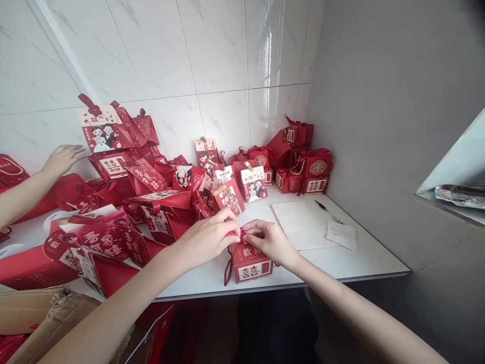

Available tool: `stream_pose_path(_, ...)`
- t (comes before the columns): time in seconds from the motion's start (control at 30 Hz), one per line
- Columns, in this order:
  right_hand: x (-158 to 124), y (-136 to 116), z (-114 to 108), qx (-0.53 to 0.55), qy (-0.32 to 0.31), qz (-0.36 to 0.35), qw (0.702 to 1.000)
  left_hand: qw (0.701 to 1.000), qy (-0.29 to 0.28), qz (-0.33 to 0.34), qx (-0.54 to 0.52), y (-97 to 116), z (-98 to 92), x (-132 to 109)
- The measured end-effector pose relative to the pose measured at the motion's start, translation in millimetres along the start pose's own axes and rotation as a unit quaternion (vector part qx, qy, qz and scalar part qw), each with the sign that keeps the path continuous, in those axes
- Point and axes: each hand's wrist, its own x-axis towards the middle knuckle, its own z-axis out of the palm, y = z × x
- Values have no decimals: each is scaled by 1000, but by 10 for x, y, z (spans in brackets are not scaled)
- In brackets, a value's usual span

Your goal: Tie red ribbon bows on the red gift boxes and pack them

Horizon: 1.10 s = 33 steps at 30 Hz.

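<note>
Where ribboned box (pixel 253 272) stands, notepad (pixel 303 225) right, boxes (pixel 147 177) left.

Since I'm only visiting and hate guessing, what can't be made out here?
All in the head view:
Red ribbon: partly covered by the wearer's fingers.
Front box: contents hidden by its walls.
White slip: marks too small.
Other person's arm: rest cut off by left edge.

The front box (pixel 252 266) reads 歡 above 囍; the left box (pixel 113 166), 囍.
</note>
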Motion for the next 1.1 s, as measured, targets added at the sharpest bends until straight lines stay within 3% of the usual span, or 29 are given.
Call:
stream_pose_path(0.23, 5, -163, -8, -135, -60, -38, 988, 997, 0, 48, -68, -45, 22, 189)
stream_pose_path(0.43, 7, -97, -29, -52, -48, -7, 997, 969, 30, -6, -245, -218, 172, 263)
stream_pose_path(0.53, 11, -38, -14, -19, -27, 1, 999, 955, 37, -2, -293, -277, 201, 247)
stream_pose_path(0.7, 17, -44, 22, -26, -16, -19, 999, 954, 36, 31, -296, -266, 121, 207)
stream_pose_path(0.83, 4, -44, 13, -43, -27, -33, 998, 967, 44, 21, -252, -264, 104, 237)
stream_pose_path(1.1, -47, 48, -7, -38, 3, -57, 998, 959, 54, -19, -278, -466, 460, 351)
